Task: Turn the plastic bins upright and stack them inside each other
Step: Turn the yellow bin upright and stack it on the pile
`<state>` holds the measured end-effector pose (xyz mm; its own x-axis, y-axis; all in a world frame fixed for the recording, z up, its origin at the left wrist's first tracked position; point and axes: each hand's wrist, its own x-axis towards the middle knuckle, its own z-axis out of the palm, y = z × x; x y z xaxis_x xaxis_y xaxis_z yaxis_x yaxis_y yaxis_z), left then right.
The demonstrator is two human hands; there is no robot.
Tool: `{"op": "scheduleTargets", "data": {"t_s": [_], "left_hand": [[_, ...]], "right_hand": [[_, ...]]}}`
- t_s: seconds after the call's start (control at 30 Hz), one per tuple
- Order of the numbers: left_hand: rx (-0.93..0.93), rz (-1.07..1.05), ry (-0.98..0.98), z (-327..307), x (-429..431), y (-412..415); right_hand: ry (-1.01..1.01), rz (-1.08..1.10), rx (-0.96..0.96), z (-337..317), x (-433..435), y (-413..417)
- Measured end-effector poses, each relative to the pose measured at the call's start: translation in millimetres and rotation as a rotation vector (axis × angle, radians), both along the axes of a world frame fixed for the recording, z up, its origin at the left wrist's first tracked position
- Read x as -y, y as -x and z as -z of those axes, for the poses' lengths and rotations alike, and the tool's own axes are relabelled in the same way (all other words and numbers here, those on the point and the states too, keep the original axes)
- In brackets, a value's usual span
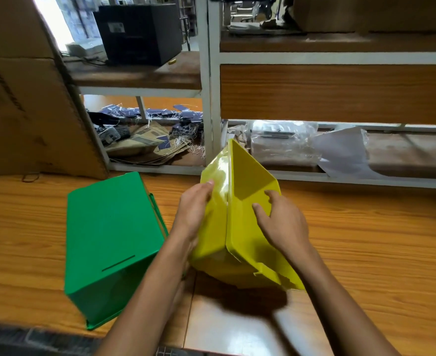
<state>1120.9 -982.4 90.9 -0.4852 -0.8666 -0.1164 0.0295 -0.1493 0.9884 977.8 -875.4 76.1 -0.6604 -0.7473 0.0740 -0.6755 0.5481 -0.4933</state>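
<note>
So far I judge the task to be at its first turn, with nothing stacked yet. I see a yellow bin [240, 227] lifted off the wooden worktop [366, 240] and tipped at a steep angle, one corner pointing up toward the shelving [211, 98] behind; its shadow falls on the worktop below it. My left hand [195, 209] is pressed flat against the bin's glossy outer wall, fingers spread and closed on the plastic. My right hand [279, 219] grips from the other side, its fingertips hooked over the edge into the open interior, which faces right and slightly up. Both hands are therefore clamped on the yellow bin, holding it between them. Just beside it, to the left, a green bin [111, 240] rests on the worktop, seemingly mouth-down, its flat base facing up and untouched by either hand. What is left, as I read it: finish bringing the yellow bin upright and set it down, turn the green bin over, then nest one inside the other.
</note>
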Motion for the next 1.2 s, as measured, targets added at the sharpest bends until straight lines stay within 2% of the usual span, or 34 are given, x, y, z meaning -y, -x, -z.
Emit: {"op": "scheduleTargets", "data": {"t_s": [0.1, 0.2, 0.5, 0.6, 0.8, 0.93, 1.07, 1.2], "left_hand": [[0.047, 0.037, -0.048, 7.0, 13.3, -9.2], [0.056, 0.057, -0.092, 13.0, 16.1, -13.0], [-0.052, 0.003, -0.345, 65.7, 20.6, -9.1], [-0.011, -0.033, -0.294, 77.7, 17.0, -10.6], [0.085, -0.06, -0.155, 82.5, 19.4, -9.5], [0.094, -0.032, -0.217, 82.5, 20.5, -10.7], [0.041, 0.046, -0.287, 80.2, 20.2, -11.8], [-0.025, 0.118, -0.291, 79.5, 7.4, -15.3]], "right_hand": [[-0.304, 0.038, 0.061, 18.2, -4.7, 12.6], [-0.391, 0.036, 0.155, 35.8, -9.4, 21.5], [-0.218, 0.121, 0.074, 42.7, -12.6, 30.6], [-0.179, 0.144, 0.05, 45.3, -12.5, 27.1], [-0.037, 0.293, 0.151, 52.1, -12.5, 30.8], [0.107, 0.341, 0.336, 55.0, -16.3, 41.9], [0.253, 0.288, 0.798, 60.0, -33.5, 41.2], [0.332, 0.216, 0.9, 66.1, -64.4, 30.8]]}}
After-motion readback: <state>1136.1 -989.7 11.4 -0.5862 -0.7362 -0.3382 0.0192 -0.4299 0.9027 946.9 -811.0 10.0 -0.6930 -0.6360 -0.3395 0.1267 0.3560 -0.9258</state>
